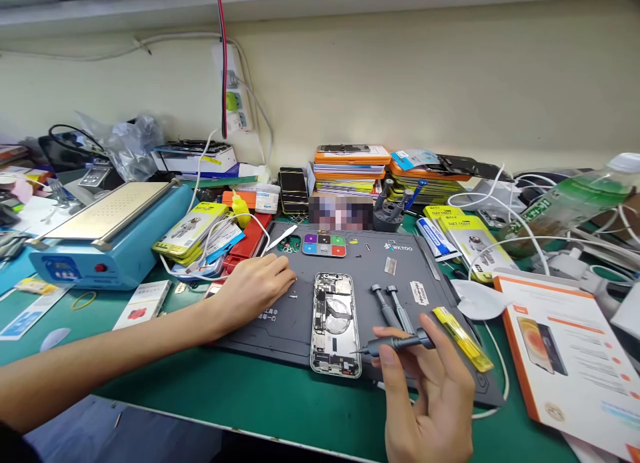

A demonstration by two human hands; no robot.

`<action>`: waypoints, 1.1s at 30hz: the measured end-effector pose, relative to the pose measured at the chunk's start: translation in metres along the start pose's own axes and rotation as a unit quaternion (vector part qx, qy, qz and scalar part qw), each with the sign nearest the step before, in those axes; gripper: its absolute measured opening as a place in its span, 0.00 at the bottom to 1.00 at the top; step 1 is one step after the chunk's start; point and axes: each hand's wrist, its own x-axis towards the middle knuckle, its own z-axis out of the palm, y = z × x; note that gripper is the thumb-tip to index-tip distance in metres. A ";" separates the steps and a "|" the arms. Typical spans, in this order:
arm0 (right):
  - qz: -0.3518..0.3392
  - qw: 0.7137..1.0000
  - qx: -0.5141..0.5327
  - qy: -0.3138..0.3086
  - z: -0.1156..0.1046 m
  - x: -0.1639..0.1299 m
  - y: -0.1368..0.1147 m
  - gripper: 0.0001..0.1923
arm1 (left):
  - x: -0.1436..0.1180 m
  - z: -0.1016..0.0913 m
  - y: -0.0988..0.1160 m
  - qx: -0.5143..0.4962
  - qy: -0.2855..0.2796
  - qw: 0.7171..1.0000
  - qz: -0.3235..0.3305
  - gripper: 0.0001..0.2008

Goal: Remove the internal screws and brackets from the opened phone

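Head view: nearest us, the right hand (pixel 430 389) pinches a screwdriver (pixel 395 345), tip touching the opened phone's (pixel 335 323) lower right edge. The phone lies face-open on the grey mat (pixel 295 329), two spare drivers (pixel 393 306) and a yellow tool (pixel 463 338) just right of it. Further left, the left hand (pixel 253 286) rests loose on the mat, holding nothing. Beyond, a coloured tray (pixel 324 245).

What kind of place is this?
Most likely a phone repair bench: an opened phone lies on a grey work mat, the right hand holds a small screwdriver, and a blue heating plate stands nearby.
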 end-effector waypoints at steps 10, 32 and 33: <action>0.000 1.000 0.009 -0.007 -0.001 0.000 0.000 0.30 | -0.007 -0.030 0.019 -0.047 0.000 0.998 -0.033 0.11; 0.029 0.999 0.045 -0.009 -0.002 -0.002 0.000 0.30 | -0.047 -0.031 0.044 -0.149 -0.020 0.985 -0.086 0.17; 0.034 0.999 0.040 -0.008 -0.002 -0.002 -0.001 0.30 | -0.046 -0.030 0.044 -0.148 -0.023 0.986 -0.077 0.17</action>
